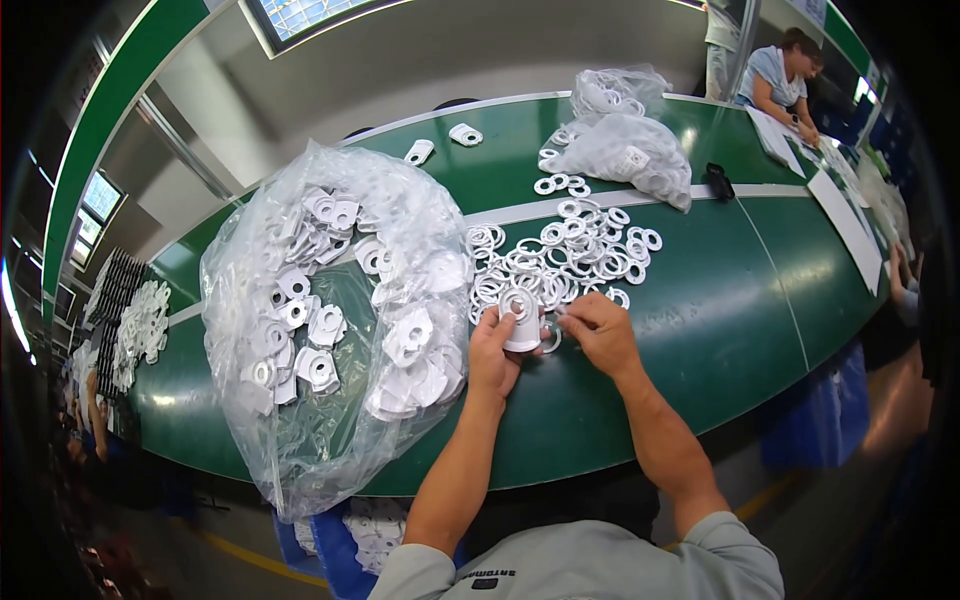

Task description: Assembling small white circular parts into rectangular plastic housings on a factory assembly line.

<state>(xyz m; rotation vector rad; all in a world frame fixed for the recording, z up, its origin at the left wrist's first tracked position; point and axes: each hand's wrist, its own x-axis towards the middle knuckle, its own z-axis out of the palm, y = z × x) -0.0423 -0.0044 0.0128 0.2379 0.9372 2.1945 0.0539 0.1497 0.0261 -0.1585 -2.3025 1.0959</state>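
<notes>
My left hand (493,352) is closed around a white plastic plate (522,332) that has a rounded top and a ring-shaped opening. Close to its right, my right hand (603,335) has thumb and fingers pinched together. A white ring (553,338) shows between the two hands, by the left fingertips; which hand bears it I cannot tell. Whatever sits in the right pinch is too small to make out. Just beyond both hands spreads a heap of loose white rings (575,250) on the green table (720,300).
To the left, a large clear plastic bag (330,440) lies opened around many white plates (318,368). Bagged rings (630,155) sit at the back, near a black object (718,182). Two loose plates (465,135) lie far off. A co-worker (785,85) sits at the far right.
</notes>
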